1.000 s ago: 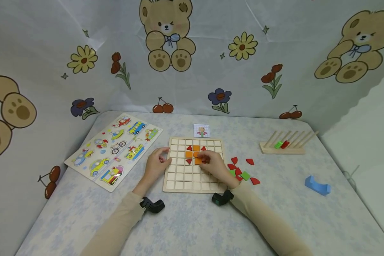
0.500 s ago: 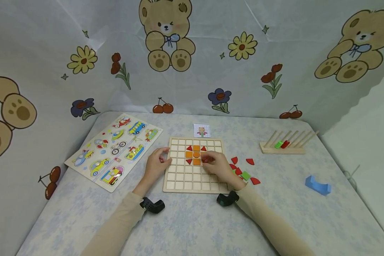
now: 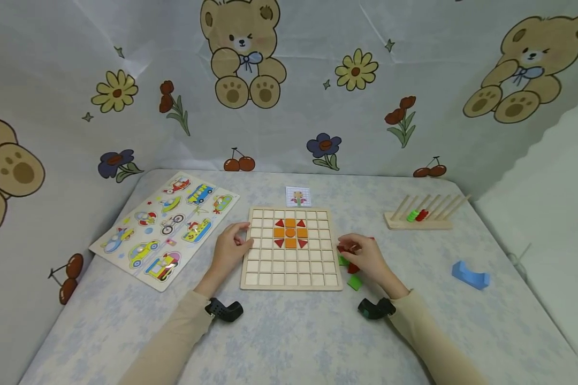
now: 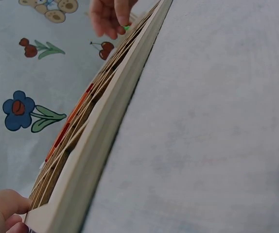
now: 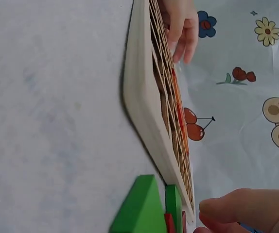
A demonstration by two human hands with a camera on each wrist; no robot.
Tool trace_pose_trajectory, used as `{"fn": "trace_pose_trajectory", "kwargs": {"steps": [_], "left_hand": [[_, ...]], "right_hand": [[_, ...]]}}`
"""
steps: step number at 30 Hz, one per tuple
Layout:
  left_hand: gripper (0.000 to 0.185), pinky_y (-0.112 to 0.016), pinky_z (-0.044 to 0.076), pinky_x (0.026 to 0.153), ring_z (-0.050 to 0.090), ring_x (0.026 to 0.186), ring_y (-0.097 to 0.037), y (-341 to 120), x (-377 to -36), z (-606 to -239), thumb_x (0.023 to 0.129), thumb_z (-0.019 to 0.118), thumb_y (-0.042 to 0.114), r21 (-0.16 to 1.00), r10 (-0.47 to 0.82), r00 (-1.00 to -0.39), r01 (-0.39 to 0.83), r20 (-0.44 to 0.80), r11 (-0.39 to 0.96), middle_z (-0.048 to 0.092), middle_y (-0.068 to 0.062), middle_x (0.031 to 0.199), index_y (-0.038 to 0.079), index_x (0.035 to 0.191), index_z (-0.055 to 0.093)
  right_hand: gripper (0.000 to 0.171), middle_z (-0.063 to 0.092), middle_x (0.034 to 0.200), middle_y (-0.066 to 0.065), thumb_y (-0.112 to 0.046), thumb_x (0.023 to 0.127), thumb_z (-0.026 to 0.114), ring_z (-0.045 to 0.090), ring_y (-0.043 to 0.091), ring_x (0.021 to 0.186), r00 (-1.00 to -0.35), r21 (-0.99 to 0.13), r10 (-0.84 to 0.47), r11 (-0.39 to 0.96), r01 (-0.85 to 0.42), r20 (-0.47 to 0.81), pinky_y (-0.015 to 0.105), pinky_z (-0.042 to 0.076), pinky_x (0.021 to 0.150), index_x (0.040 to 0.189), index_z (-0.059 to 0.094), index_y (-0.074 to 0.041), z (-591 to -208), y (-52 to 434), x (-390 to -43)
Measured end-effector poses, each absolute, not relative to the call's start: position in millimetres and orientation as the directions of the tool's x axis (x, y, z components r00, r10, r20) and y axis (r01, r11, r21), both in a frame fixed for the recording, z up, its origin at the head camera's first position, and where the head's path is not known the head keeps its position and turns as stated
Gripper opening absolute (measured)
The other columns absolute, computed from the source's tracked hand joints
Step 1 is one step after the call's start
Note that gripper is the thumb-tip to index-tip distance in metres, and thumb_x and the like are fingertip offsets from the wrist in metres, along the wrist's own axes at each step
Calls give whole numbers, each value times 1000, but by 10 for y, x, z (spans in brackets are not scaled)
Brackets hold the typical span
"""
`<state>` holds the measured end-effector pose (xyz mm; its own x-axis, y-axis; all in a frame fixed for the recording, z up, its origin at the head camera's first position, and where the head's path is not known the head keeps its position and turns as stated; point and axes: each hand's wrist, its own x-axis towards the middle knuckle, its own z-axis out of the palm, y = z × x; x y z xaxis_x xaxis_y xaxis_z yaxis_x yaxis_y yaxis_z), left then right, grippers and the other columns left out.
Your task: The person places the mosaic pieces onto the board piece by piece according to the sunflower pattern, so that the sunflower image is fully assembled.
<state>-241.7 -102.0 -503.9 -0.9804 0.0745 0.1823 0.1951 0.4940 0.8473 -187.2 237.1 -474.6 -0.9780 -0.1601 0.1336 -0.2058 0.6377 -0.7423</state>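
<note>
A wooden grid board (image 3: 291,267) lies mid-table, and its edge shows in the wrist views (image 4: 105,141) (image 5: 144,107). Orange squares and red triangles (image 3: 290,233) form a small pattern in its upper rows. My left hand (image 3: 231,248) rests against the board's left edge with relaxed fingers; it also shows far off in the right wrist view (image 5: 181,26). My right hand (image 3: 366,259) (image 4: 109,17) is off the board, bent over loose red and green pieces (image 3: 354,283) (image 5: 139,206) beside its right edge. Its fingertips (image 5: 241,208) touch the pile; whether they hold a piece is hidden.
A vehicle puzzle board (image 3: 166,227) lies at the left. A small picture card (image 3: 298,196) sits behind the grid board. At the right stand a wooden peg rack (image 3: 426,216) with green and red rings and a blue block (image 3: 469,274). Printed cloth walls surround the table.
My right hand left the orange pattern and moved right, off the board, to the loose pieces. A fourth red triangle now sits at the pattern's lower right. The left hand stayed put.
</note>
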Motion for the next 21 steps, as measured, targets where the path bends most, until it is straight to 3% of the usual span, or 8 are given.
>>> {"fn": "trace_pose_trajectory", "kwargs": {"steps": [9, 21], "left_hand": [[43, -18, 40, 62, 49, 68, -10, -1033, -2423, -5067, 83, 70, 11, 834, 75, -982, 187, 174, 519, 62, -9, 115, 6, 124, 60], [42, -18, 40, 63, 48, 68, -10, -1027, -2412, -5035, 83, 71, 8, 835, 76, -978, 204, 192, 512, 63, -11, 113, 5, 124, 61]], "right_hand": [[48, 68, 106, 13, 0, 77, 75, 61, 26, 94, -974, -725, -204, 657, -209, 97, 34, 49, 81, 122, 59, 1, -4827, 2423, -1761], [48, 68, 103, 14, 0, 76, 76, 61, 26, 91, -971, -730, -180, 641, -236, 156, 30, 50, 77, 121, 60, 0, -4826, 2445, -1806]]}}
